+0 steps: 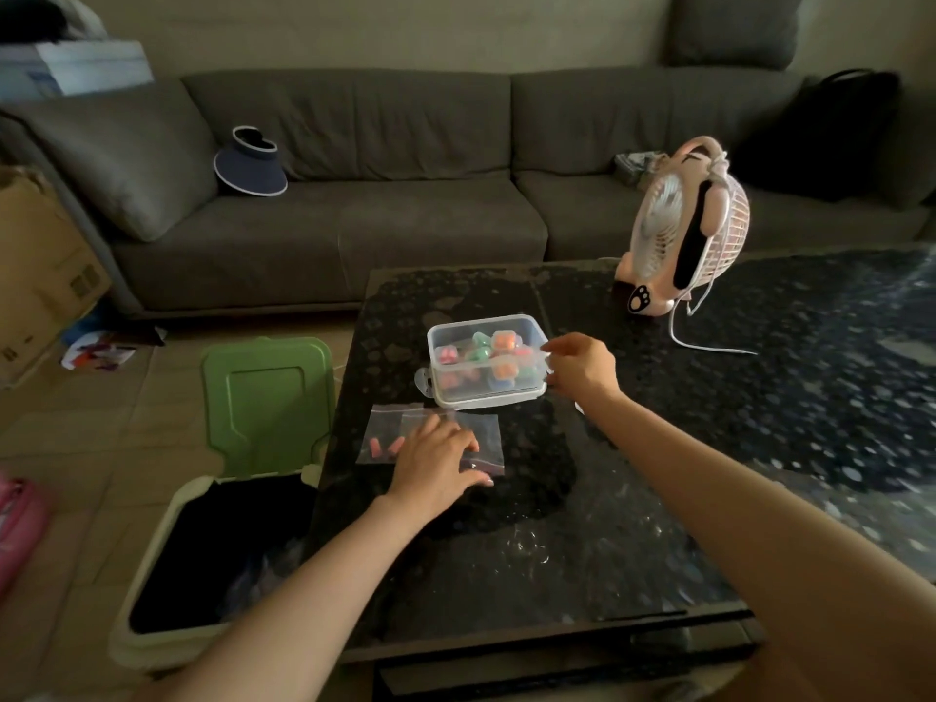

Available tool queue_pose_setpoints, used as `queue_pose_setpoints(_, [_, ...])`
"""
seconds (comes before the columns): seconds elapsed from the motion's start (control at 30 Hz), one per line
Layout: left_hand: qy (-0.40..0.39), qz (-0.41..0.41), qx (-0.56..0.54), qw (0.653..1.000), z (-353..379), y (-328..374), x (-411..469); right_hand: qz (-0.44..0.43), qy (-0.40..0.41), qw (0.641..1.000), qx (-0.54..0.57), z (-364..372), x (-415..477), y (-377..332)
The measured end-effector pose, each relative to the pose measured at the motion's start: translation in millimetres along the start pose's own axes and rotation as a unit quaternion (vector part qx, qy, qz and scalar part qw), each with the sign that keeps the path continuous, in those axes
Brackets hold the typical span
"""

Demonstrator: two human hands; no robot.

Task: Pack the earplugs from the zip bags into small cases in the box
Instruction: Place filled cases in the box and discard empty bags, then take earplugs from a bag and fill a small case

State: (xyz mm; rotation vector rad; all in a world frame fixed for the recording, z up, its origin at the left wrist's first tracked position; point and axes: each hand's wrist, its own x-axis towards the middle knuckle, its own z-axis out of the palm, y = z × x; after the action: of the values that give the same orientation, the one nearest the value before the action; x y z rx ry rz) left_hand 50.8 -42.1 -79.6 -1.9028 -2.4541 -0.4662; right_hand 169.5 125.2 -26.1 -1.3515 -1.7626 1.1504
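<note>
Left hand is lying flat on the zip bags on the worktop, fingers straight and slightly apart. Orange earplugs are sitting in the bag just left of it. Right hand is pinching the right edge of the clear box, fingers curled on it. Coloured small cases are lying inside.

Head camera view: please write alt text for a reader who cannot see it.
A person's left hand rests on clear zip bags of orange earplugs on a dark table, while the right hand holds the right end of a clear box of coloured small cases. A pink fan stands behind.
</note>
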Motion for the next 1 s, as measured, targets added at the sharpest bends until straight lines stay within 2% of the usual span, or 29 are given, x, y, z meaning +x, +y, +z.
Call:
queue_pose_setpoints(0.1, [0.027,0.016,0.022,0.999,4.7,2.1,-4.7,-0.03,0.015,0.99,-0.135,-12.7,-2.2,20.2])
queue_pose_setpoints(0.27, [0.096,0.032,-0.042,0.994,-1.6,8.8,-6.8,-0.046,-0.097,0.937,-0.332,-23.7,-1.3,53.1])
queue_pose_setpoints(0.33, [0.111,0.03,-0.078,0.99,-11.7,11.2,-11.2,-0.049,-0.119,0.925,-0.358,-22.6,-3.1,59.8])
queue_pose_setpoints(0.43, [0.112,0.021,-0.161,0.98,-23.5,0.4,-20.4,-0.081,-0.094,0.927,-0.353,-17.4,-10.0,64.1])
queue_pose_setpoints(0.53, [0.145,0.012,-0.188,0.971,-35.4,-21.6,-32.5,-0.105,-0.1,0.929,-0.341,-10.7,-22.6,60.5])
queue_pose_setpoints(0.63, [0.185,-0.056,-0.21,0.959,-54.2,-44.5,-47.7,-0.126,-0.139,0.924,-0.333,-2.8,-39.1,55.2])
queue_pose_setpoints(0.73, [0.225,-0.16,-0.21,0.938,-64.2,-76.7,-61.0,-0.149,-0.176,0.916,-0.327,5.5,-54.2,53.4])
queue_pose_setpoints(0.9, [0.251,-0.324,-0.132,0.903,-71.2,-139.4,-80.7,-0.153,-0.224,0.908,-0.32,18.1,-75.0,45.4])
queue_pose_setpoints(1.0, [0.232,-0.404,-0.076,0.881,-62.0,-172.4,-89.2,-0.144,-0.238,0.908,-0.315,23.4,-84.4,41.7])
